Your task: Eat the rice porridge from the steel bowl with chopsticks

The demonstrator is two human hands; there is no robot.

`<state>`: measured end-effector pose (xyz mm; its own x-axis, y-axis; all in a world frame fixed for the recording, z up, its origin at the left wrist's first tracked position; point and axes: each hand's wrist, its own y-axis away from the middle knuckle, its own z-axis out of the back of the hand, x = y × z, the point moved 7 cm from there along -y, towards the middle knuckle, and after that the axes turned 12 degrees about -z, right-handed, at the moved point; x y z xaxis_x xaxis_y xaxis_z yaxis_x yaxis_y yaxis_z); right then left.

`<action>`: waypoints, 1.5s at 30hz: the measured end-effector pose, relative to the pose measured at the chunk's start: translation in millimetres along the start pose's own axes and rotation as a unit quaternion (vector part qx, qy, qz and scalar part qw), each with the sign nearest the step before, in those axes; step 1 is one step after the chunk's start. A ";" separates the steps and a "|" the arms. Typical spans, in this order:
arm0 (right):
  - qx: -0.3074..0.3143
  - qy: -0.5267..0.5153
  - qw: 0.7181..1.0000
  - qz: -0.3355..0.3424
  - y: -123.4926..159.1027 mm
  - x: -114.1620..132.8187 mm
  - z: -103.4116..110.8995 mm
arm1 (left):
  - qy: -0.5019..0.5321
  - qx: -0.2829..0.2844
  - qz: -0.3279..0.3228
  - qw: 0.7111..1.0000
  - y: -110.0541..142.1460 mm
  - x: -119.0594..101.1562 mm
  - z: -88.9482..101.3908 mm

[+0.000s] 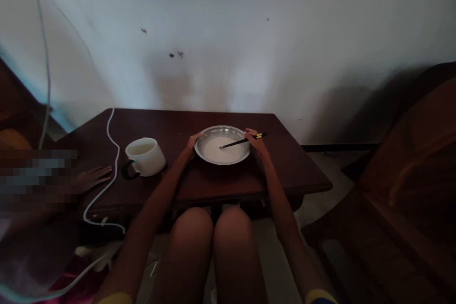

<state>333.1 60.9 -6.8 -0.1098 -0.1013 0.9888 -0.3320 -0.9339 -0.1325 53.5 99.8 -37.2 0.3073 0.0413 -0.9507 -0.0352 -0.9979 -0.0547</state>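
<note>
A round metal plate (213, 132) with white liquid in it sits on the dark wooden table (171, 126). My left hand (192, 144) grips the plate's left rim. My right hand (255, 140) is closed on a pair of dark chopsticks (238, 142) with yellow-banded ends. The chopstick tips reach into the white liquid near the plate's middle.
A white mug (145, 156) with a dark handle stands left of the plate. A white cable (114, 147) runs across the table's left side. Another person's hand (93, 176) lies flat on the left table edge. A brown chair (399, 190) stands at the right.
</note>
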 end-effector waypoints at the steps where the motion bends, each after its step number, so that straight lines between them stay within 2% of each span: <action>1: 0.003 0.002 1.000 0.005 0.3 1.5 -2.0 | -0.002 -0.002 -0.001 1.000 0.1 -0.7 -0.3; 4: 0.002 0.006 1.000 0.014 0.2 4.1 -5.0 | -0.008 -0.015 0.007 1.000 1.0 -1.7 -0.1; 8: -0.025 -0.001 1.000 0.002 -3.4 1.4 8.7 | -0.007 -0.018 0.013 1.000 3.0 -2.4 -1.0; 11: -0.020 -0.004 1.000 -0.003 -4.2 -0.4 13.7 | -0.003 -0.013 0.011 1.000 3.9 -2.2 -1.6; 15: 0.023 0.007 1.000 0.017 0.9 1.2 -4.0 | 0.002 -0.013 0.007 1.000 4.3 -3.0 -1.3; 17: 0.020 0.011 0.999 0.030 2.4 2.5 -9.0 | 0.003 -0.013 0.003 1.000 5.2 -5.1 -2.0; 22: -0.053 0.007 0.998 0.023 -3.5 0.4 13.8 | 0.008 -0.015 0.021 1.000 9.7 -8.1 -5.1; 25: -0.048 0.006 0.999 0.017 -5.0 0.6 20.9 | 0.010 -0.023 0.029 0.999 11.0 -8.3 -5.3; 29: 0.009 0.025 0.999 0.039 0.4 5.7 1.2 | 0.012 -0.027 0.027 0.999 10.1 -7.8 -4.1; 31: 0.018 0.039 0.998 0.055 2.6 7.9 -7.9 | 0.016 -0.026 0.021 0.999 9.3 -7.9 -4.0; 34: -0.017 0.051 0.996 0.066 0.8 7.3 -5.2 | 0.023 -0.023 0.018 0.999 8.9 -8.1 -4.8; 39: -0.072 0.041 0.995 0.058 -6.2 3.7 17.5 | 0.021 -0.015 0.018 1.000 10.2 -10.1 -6.5; 41: -0.061 0.039 0.996 0.061 -5.8 5.4 16.7 | 0.019 -0.010 0.016 1.000 10.5 -10.5 -6.7; 45: 0.004 0.053 0.995 0.085 2.2 12.4 -5.0 | 0.021 -0.013 0.023 0.999 10.4 -8.2 -5.6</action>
<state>326.3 59.2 4.8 -0.2621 -0.2213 0.9393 -0.2929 -0.9092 -0.2960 55.9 88.8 -28.3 0.3448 -0.0059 -0.9387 -0.0251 -0.9997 -0.0029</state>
